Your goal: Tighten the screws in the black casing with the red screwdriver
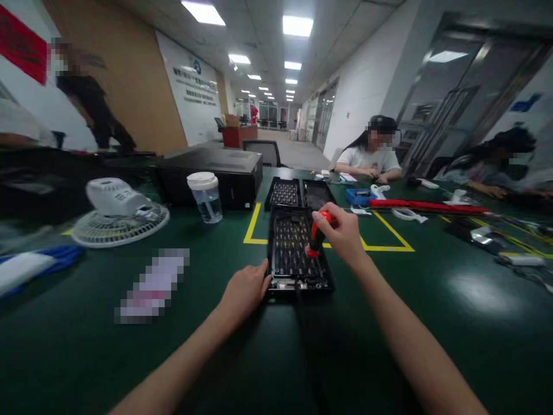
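A black bit case (281,274) lies on the green table in front of me, with rows of small metal bits in its tray. My left hand (246,288) grips the case's near left edge, its thumb at the corner. Over the right part of the tray, my right hand (343,230) is closed round a red and black screwdriver (318,239) held nearly upright. Whether the screwdriver's tip touches a bit is too small to tell. Just behind stands a second open black case (285,193) with more bits in it.
A clear cup with a white lid (203,196), a white fan (118,213) and a large black box (207,167) stand to the left. Yellow tape (389,249) marks the table. A blue tray (359,197) and red strip (427,206) lie right. Two people sit across at right.
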